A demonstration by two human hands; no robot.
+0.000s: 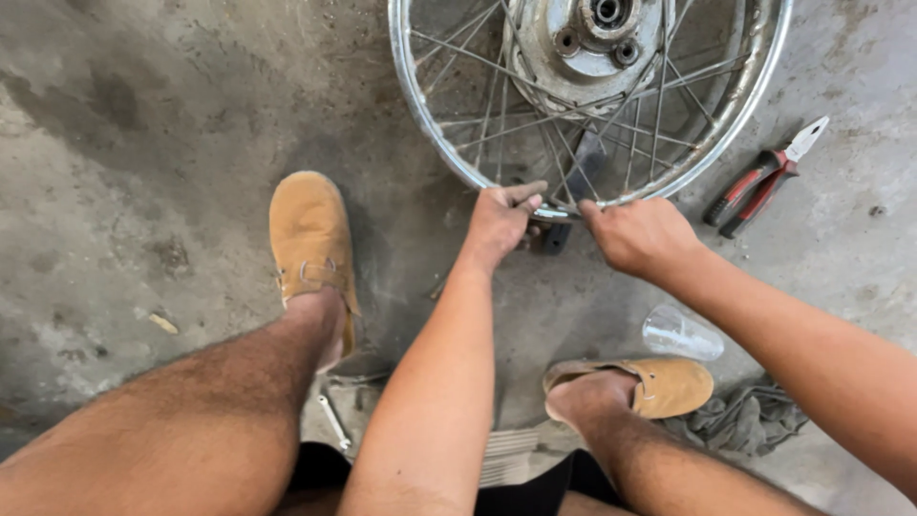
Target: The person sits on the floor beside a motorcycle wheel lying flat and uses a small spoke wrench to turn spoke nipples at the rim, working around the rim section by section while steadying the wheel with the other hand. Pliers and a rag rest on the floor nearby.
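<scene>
Item: spoked wheel rim point(449, 162), bare chrome, no tyre fitted, lying on the concrete floor point(143, 143) toward its far edge in our view; the upper part runs out of frame. Hub point(597, 38) with its bolt holes faces up, spokes point(497, 115) in place as far as we can see.

Left hand point(499, 222): closed over the near arc of the rim, thumb laid along the top, fingers curled beneath.

Right hand point(642, 234): closed in a fist at the same arc, just beside the left; it grips the rim or something against it, and we cannot tell which.

A dark flat bar point(579, 172) passes under the spokes between the two hands, its lower end by the floor; whether either hand has hold of it is hidden.

State of work, as we judge it: the wheel is stripped and steadied at its near edge, the work goes on at that spot, and nothing shows it finished.

Nearby: red-handled pliers point(764, 177) lying untouched to the right of the rim; clear plastic cup point(680, 334) on its side; grey rag point(745, 420); small wrench point(334, 420) between our tan shoes point(308, 239).
</scene>
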